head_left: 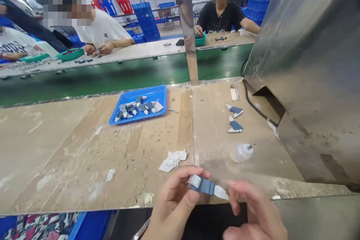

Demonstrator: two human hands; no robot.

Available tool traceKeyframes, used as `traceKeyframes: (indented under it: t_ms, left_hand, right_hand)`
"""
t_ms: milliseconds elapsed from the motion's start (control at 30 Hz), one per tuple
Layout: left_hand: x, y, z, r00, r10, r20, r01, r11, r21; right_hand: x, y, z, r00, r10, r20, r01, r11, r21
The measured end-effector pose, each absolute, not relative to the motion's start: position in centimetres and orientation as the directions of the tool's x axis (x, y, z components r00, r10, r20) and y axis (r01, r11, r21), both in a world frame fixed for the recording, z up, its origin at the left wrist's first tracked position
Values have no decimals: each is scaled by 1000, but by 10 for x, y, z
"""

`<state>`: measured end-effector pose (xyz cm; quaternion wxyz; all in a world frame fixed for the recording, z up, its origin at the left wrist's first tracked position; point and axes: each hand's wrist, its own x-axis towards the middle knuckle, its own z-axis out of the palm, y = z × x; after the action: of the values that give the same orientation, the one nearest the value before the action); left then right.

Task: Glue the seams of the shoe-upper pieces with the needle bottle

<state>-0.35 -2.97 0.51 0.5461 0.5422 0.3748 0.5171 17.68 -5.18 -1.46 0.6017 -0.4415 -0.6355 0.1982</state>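
Left hand [174, 200] gripping blue-and-white piece [207, 186] between thumb and fingers, right hand [255, 210] half-curled, thumb apart, beside it

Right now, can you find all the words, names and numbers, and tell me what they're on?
I can't read any for certain.
Middle white shirt: a tiny dark mark on the chest, too small to read.
Far-left white shirt: big dark letters, too blurred to read.
Black shirt: white print low down, too blurred to read.
Blue-and-white piece in the left hand: no readable writing.
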Motion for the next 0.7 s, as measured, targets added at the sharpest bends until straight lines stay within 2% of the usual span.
traceKeyframes:
  t_ms: [100,233,367,567,700]
  left_hand:
    - [-2,-32,7,201,936,290,-92,-277,957]
    - [-12,-32,3,154,859,488,184,-510,840]
    - [-20,-40,1,43,816,577,341,-554,759]
    - [-22,-46,-6,42,734,678,372,-641,671]
    - [-22,-51,-9,6,768,640,375,-595,710]
  right_hand:
    - [161,-42,0,-10,805,593,298,568,-767]
    - [155,-41,3,-22,777,629,350,595,-723]
    - [155,-47,3,-77,751,656,506,596,-623]
    - [155,-46,9,-139,693,707,619,619,-484]
    - [151,-42,13,-194,658,727,655,639,-403]
